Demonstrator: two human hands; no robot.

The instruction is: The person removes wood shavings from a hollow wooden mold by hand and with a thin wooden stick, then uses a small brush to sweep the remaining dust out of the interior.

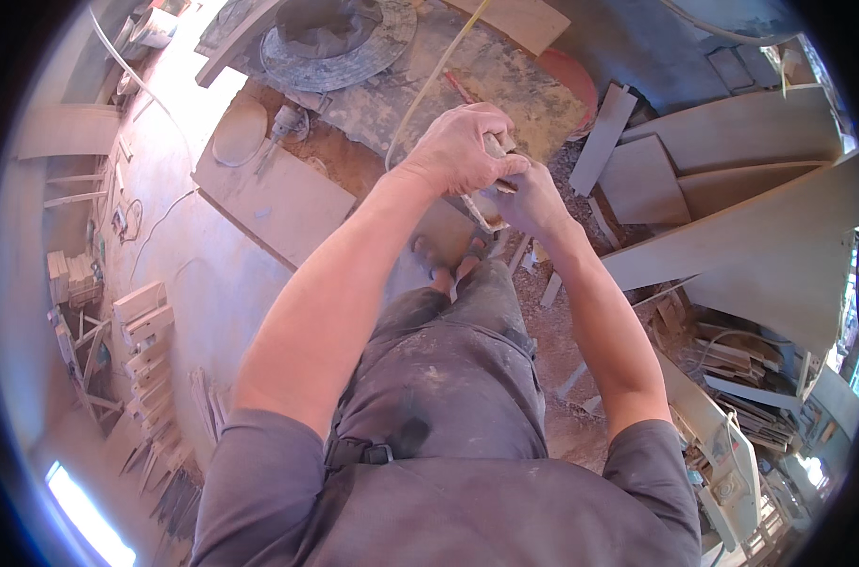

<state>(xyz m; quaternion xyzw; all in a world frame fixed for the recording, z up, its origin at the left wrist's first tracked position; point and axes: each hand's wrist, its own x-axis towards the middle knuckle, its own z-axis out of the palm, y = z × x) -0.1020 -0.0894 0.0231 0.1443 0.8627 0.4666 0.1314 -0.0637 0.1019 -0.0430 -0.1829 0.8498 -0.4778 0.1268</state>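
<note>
In front of my body, above the lower end of the workbench, both hands meet around a pale, flat, rough-edged piece point(487, 215). My left hand point(460, 149) is closed, its fingers curled over the piece's upper part and its thumb towards the right hand. Lower and to the right, my right hand point(532, 200) is also closed, with its fingers against the same piece. The hands hide most of it, so its exact kind does not show. A stained, mottled workbench point(533, 106) lies beyond, with a thin red stick point(458, 87) just past my left hand.
A yellowish hose point(436, 71) crosses the bench near a grey, hat-like round thing point(398, 42). A wooden board point(307, 203) with a pale disc point(240, 134) lies left. Large curved panels point(732, 128) lean at right. Stacked wooden pieces point(146, 354) stand at lower left; scraps litter the floor.
</note>
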